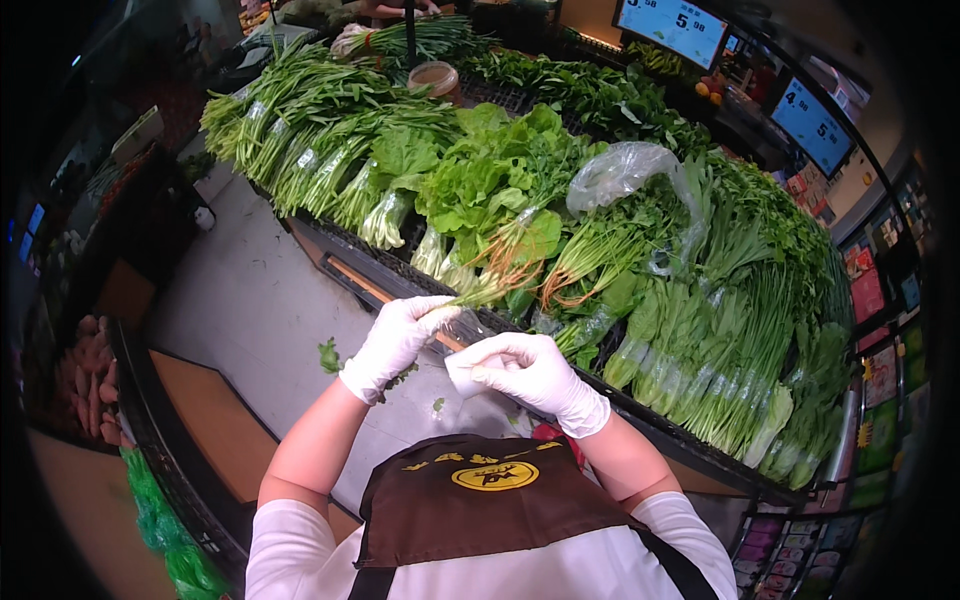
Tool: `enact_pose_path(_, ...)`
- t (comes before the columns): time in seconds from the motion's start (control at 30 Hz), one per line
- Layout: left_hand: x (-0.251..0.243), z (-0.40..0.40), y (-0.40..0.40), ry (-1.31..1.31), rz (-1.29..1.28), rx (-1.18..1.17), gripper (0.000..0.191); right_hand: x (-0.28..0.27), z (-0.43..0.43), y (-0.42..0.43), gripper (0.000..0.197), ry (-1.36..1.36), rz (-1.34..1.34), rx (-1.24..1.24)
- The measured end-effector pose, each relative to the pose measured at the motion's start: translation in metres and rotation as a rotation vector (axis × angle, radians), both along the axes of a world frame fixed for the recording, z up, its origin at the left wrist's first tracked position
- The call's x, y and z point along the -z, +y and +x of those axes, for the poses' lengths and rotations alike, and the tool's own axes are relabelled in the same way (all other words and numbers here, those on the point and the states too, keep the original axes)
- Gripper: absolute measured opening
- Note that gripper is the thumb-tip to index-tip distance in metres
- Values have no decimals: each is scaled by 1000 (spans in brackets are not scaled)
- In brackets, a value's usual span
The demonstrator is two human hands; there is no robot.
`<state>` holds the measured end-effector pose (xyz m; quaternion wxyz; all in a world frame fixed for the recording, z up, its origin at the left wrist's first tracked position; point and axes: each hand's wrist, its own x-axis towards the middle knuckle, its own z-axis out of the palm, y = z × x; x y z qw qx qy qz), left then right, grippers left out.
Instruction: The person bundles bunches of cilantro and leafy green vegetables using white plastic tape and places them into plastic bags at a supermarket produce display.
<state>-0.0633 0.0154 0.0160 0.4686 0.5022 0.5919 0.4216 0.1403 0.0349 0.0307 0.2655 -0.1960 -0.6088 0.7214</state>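
My left hand (401, 341), in a white glove, is closed on the stems of a bunch of leafy greens (480, 294), whose tips lie towards the display. My right hand (529, 375), gloved too, grips a roll of clear plastic tape or film (466, 373). A clear strip (466, 328) stretches between the roll and the bunch. Just beyond lie reddish-rooted greens (517, 251), a second rooted bunch (592, 259) and heads of lettuce (480, 172). A crumpled clear plastic bag (626, 176) rests on the greens.
The black display edge (375, 283) runs diagonally before me. Taped bunches (675, 382) fill its right side, long-stemmed greens (300, 120) its left. Behind stands a round plastic tub (435, 79). Price screens (814, 124) hang at upper right. Sweet potatoes (94, 375) lie at left. Leaf scraps (328, 356) are on the floor.
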Motion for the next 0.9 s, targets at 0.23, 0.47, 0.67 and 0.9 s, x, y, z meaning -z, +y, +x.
enact_pose_path(0.23, -42, 23, -20, -397, -149, 291, 54, 34, 7, 20, 23, -91, -52, 193)
enact_pose_path(0.47, -8, 56, -25, -299, 165, 204, 47, 47, -5, 27, 15, -230, 256, 528)
enact_pose_path(0.67, -21, 38, -7, 286, 42, -54, 55, 47, 4, 25, 21, -368, 579, 597)
enact_pose_path(0.9, 9, 46, -14, 442, 792, -18, 23, 33, 5, 20, 19, -513, 652, 644)
